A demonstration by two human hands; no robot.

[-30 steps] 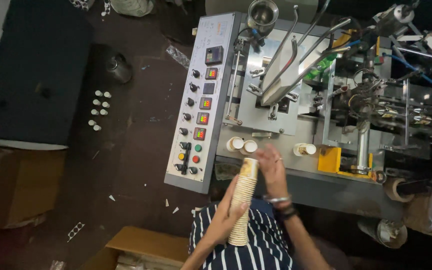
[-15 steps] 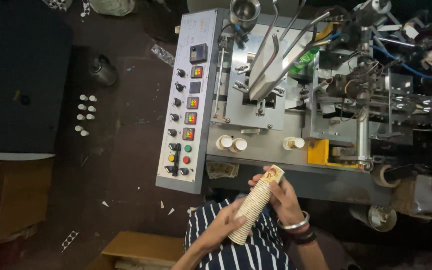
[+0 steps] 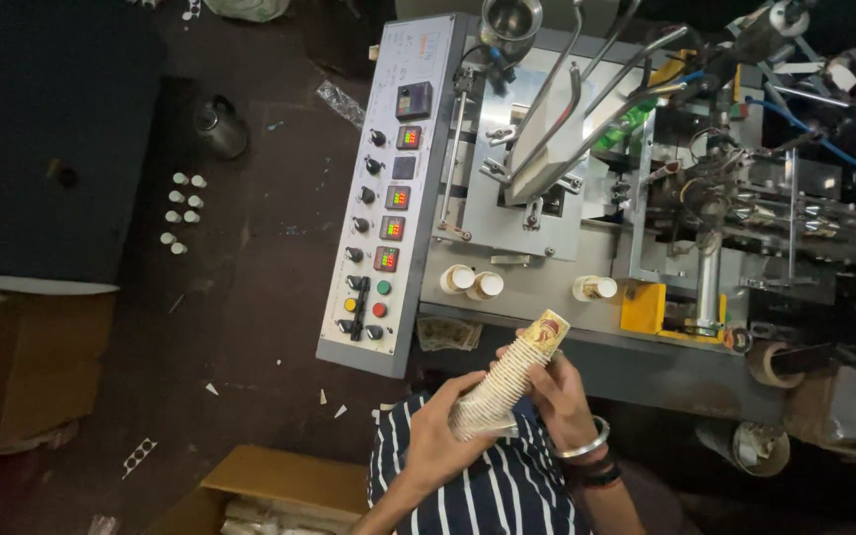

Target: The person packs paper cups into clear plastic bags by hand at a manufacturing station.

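Left hand (image 3: 445, 436) grip closed, right hand (image 3: 559, 396) curled, wrists close together

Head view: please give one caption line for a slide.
Both hands, left and right, hold a stack of paper cups beside a machine.

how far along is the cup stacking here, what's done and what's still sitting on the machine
Done: a long stack of paper cups is nested together. In hand: the left hand grips its lower end, the right hand steadies its upper part. Left: two loose cups and a third cup stand on the machine deck, not stacked.
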